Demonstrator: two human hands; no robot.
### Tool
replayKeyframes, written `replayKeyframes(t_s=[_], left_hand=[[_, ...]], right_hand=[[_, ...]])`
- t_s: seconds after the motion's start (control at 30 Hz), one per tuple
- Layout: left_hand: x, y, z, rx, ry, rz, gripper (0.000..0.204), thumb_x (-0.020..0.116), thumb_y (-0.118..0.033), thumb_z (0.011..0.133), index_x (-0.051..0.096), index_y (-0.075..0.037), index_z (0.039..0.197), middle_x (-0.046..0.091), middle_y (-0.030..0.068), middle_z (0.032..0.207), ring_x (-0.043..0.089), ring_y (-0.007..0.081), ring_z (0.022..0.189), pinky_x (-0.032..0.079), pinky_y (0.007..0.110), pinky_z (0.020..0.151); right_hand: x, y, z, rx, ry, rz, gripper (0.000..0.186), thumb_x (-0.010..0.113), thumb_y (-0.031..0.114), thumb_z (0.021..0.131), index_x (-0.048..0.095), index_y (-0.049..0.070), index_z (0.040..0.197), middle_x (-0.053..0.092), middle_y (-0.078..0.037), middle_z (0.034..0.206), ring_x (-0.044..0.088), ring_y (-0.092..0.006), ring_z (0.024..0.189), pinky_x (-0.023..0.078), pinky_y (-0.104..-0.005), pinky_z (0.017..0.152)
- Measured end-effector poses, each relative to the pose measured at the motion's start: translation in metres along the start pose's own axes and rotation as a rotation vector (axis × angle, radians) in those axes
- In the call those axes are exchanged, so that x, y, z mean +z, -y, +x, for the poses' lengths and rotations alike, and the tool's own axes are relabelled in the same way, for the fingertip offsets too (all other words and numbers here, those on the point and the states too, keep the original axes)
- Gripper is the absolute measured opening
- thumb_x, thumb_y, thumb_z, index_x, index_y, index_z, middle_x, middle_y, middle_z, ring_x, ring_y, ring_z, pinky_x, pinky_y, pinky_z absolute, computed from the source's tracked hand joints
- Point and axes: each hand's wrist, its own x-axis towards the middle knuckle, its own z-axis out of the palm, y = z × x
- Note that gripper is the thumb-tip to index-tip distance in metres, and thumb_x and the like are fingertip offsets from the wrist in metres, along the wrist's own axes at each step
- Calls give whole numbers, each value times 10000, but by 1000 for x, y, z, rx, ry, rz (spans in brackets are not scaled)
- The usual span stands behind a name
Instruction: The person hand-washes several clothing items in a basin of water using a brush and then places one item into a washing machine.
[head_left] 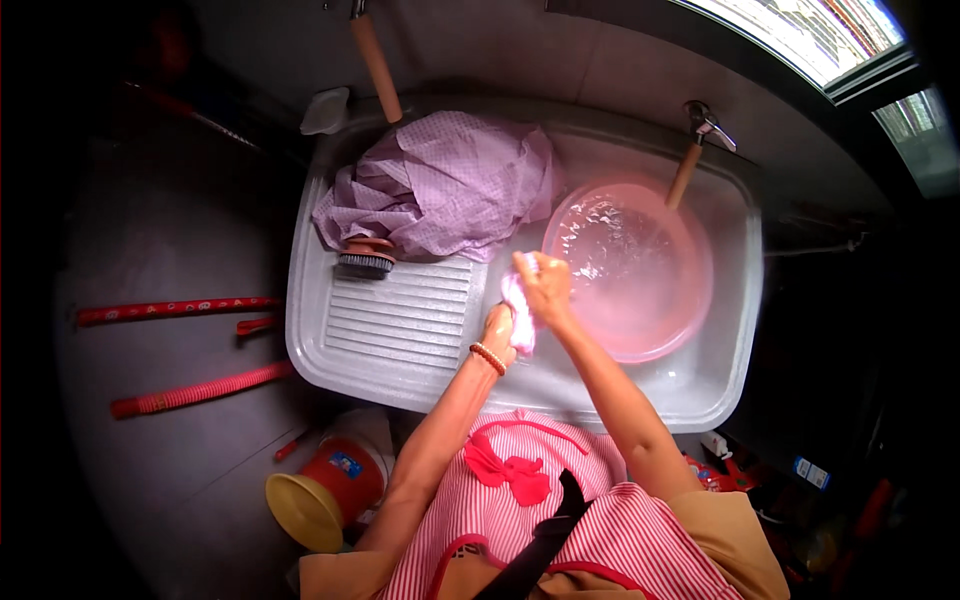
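Between my two hands a small pale pink and white cloth (518, 306) is bunched up, just left of the pink basin. My left hand (499, 325), with a beaded bracelet at its wrist, closes round the lower end. The upper end is gripped in my right hand (545, 285), beside the rim. Rippling water fills much of the pink basin (700, 310). A large heap of lilac checked fabric (460, 180) lies at the back left of the sink, and a scrubbing brush (366, 257) rests against its front edge, bristles showing.
The grey sink (735, 385) has a ribbed washboard (400, 315) on its left. A tap (703, 125) with a tan tube (684, 176) reaches over the basin; another tan tube (377, 70) hangs at back left. A red bucket (345, 475) and yellow container (303, 512) stand below.
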Motion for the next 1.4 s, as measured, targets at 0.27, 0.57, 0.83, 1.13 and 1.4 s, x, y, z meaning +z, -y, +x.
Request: replayKeyframes(t_s=[0.27,0.57,0.83,1.13,1.4], left_hand=[[-22,-34,31,34,123,381,662,509,-313,884,88,-279,1394,184,100,1411,369,249,1204,257,515,985],[-29,-20,40,-106,225,435,663,517,-385,867,140,-253,1396,164,132,1417,381,261,1183,300,502,963],[-19,-24,38,-249,299,314,738,461,-561,829,83,-285,1401,99,163,1436,205,330,1290,189,568,1001],[-47,-54,36,-305,542,-136,533,393,-561,853,464,-161,1197,578,53,905,558,146,791,482,286,670],[-173,-126,-22,-70,389,-101,395,433,-450,875,491,-147,1121,560,65,857,545,129,711,459,258,588]], right_hand=[[-93,-151,9,442,-311,39,370,545,393,834,598,46,949,613,-161,877,571,-248,815,441,-368,718],[-38,-161,15,613,362,-12,490,574,324,786,506,41,1180,535,-192,1145,516,-294,1061,417,-377,861],[-35,-96,-2,594,-205,567,374,614,174,744,539,12,1072,574,-87,873,544,-176,813,452,-303,728],[12,98,-61,-393,49,66,246,686,154,672,553,21,830,517,-129,798,523,-286,747,415,-359,691],[111,170,-83,-917,446,65,148,614,203,644,539,86,695,477,-73,742,481,-260,730,384,-374,638]])
